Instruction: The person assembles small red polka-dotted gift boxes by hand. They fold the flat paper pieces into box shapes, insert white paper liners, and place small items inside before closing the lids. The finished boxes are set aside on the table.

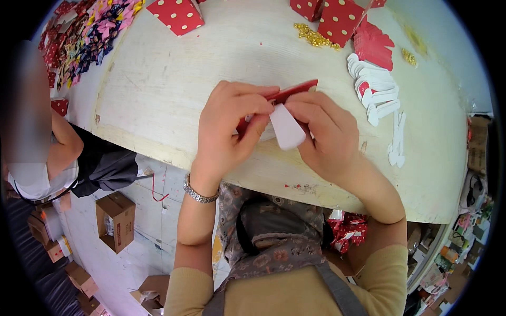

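Above the near part of the table, both my hands pinch a small folded red card piece [299, 89]. Its upper edge shows between my fingertips, and the rest is largely hidden behind them. A white tab with a rounded end [288, 129] sticks out toward me from between the hands. Whether it is joined to the red card I cannot tell. My left hand [226, 124] grips the card's left side, its thumb and fingers closed. My right hand [329, 129] is closed on the right side, its fingertips at the base of the white tab.
Right on the table [174, 84] lie white paper strips [374, 87], a red card stack [373, 45] and gold fasteners [313, 36]. Red dotted boxes [176, 16] stand at the far edge. Colourful bows [100, 37] are heaped far left, near another person [63, 142]. Cartons [116, 221] sit on the floor.
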Tool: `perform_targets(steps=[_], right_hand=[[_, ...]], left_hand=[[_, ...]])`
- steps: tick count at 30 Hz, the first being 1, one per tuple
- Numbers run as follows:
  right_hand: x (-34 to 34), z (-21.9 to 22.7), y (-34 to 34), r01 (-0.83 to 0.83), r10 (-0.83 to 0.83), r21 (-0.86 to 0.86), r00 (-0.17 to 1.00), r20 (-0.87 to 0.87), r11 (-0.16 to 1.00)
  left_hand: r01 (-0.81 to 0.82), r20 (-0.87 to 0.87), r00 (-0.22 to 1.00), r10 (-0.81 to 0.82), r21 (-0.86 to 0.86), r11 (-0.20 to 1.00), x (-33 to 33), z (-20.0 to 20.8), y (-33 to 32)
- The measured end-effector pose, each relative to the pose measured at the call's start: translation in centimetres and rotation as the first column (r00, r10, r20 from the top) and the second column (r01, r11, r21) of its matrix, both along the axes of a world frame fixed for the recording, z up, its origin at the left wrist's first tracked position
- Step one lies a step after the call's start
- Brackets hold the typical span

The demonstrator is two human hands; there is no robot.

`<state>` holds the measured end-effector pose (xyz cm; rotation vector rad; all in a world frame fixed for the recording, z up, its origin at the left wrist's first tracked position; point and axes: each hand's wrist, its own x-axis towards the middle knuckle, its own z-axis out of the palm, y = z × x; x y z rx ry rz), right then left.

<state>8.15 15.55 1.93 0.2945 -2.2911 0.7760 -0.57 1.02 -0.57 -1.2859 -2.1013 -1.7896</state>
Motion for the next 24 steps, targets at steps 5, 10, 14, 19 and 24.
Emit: perform_targets(steps=[5,10,14,19,24], right_hand=[[0.6,0.1,-0.3,0.019,-0.019,-0.008,0.999,0.051,1.0],[0.3,0.2,0.6,0.045,-0.033,0.235,0.998,-0.056,0.971],[0.1,0.7,1.2,0.091,-0.06,0.333,0.993,-0.101,0.939],[-1.1,1.4,1.1,0.102,-0.103,-0.022,0.994,-0.044,0.995],[-2.4,-0.2,3.5,-0.217,0.217,-0.08,0.976,-0.006,0.973]], left_hand=[[-0.034,-0.047,0.998,0.036,0.031,0.999,0.2,-0.8,-0.1],[-0.07,0.165,0.985,0.042,0.168,0.983,0.6,-1.2,0.3],[-0.014,-0.062,0.998,0.013,-0.009,1.0,-0.2,-0.4,-0.3],[-0.038,0.06,0.998,0.037,0.018,0.999,0.6,0.1,-0.1],[-0.221,-0.304,0.937,0.174,-0.128,0.967,0.8,1.6,-0.6]])
